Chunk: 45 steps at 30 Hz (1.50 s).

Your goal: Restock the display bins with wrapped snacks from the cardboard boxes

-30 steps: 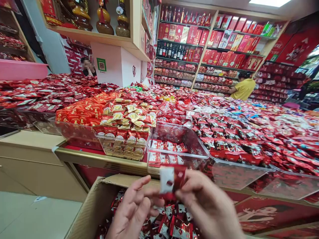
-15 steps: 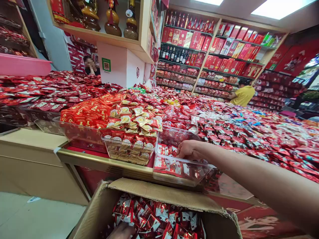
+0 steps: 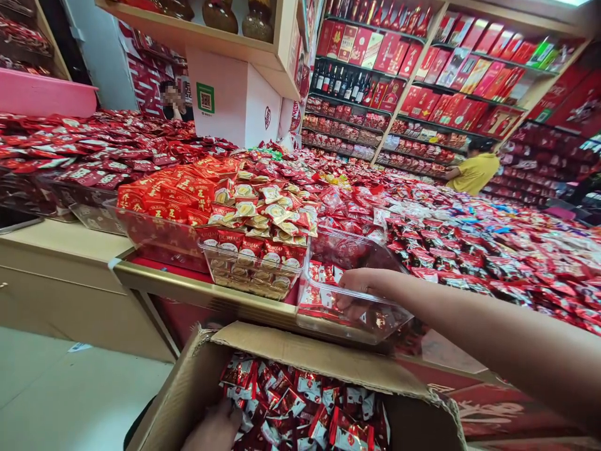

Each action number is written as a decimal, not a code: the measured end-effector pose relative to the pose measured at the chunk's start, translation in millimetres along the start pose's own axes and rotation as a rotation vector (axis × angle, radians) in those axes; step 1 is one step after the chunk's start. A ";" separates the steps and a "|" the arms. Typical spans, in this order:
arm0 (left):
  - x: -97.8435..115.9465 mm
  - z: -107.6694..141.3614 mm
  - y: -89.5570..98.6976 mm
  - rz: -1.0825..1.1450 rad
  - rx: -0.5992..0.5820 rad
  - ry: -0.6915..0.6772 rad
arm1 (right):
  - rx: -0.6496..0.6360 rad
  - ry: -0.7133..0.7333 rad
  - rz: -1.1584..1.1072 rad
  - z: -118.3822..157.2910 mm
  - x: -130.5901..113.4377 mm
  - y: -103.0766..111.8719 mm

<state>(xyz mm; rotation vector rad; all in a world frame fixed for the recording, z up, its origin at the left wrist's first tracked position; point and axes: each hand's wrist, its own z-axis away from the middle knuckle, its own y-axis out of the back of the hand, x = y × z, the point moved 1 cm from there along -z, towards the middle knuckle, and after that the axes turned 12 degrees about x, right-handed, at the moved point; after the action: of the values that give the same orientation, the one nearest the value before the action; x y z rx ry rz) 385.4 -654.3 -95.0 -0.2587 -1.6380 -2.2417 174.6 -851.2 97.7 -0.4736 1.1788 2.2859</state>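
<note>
My right hand [image 3: 354, 293] reaches down into a clear plastic bin [image 3: 357, 330] that holds a low layer of red and white candy packets [image 3: 320, 273]. Its fingers look curled against the packets, partly seen through the front wall; whatever they grip is hidden. Below, my left hand [image 3: 216, 427] is inside an open cardboard box [image 3: 300, 348], at the left of a heap of similar red and white candy packets [image 3: 291, 401]. The fingertips of that hand are buried among the packets.
Left of the clear bin stands a full bin of durian candy packets [image 3: 253, 250], then a bin of red packets [image 3: 164, 200]. A gold-edged counter [image 3: 211, 288] bears them. A person in a yellow top [image 3: 474, 172] is at the back right; another person [image 3: 174, 103] sits back left.
My right hand has sunk deeper into the clear bin. In the box my left hand has shifted slightly left, showing more of its back. The camera view has tilted down.
</note>
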 end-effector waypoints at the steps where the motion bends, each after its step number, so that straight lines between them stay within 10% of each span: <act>1: 0.0 -0.1 -0.9 -0.017 0.001 -0.007 | 0.000 0.000 0.029 2.4 -1.8 -0.6; 8: -3.2 3.8 14.7 0.012 0.128 -0.128 | 0.217 0.169 0.215 12.6 -24.3 14.0; 13: 25.7 15.1 54.4 0.414 0.281 -0.117 | 0.666 0.825 0.119 76.5 -11.6 19.4; 15: 46.3 23.2 69.1 0.712 0.276 -0.072 | 0.610 0.959 -0.011 105.2 15.6 -5.0; 22: 107.5 38.0 84.4 1.165 0.200 -0.033 | 0.156 0.517 -0.623 112.3 103.1 -113.6; 33: 135.1 47.6 72.0 1.605 0.012 0.047 | 0.193 0.334 -1.027 106.8 115.6 -111.1; 38: 131.9 45.4 71.7 1.326 0.121 -0.037 | 0.280 0.490 -0.790 104.1 122.8 -112.6; 45: 117.0 39.2 79.0 1.179 0.037 -0.129 | 0.675 1.394 0.207 123.4 116.1 -99.9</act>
<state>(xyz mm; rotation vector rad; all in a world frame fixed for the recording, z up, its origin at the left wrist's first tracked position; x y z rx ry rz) 305.7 -658.6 27.8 -1.0461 -1.0720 -1.2839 131.9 -667.5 42.0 -1.8144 2.5289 1.2933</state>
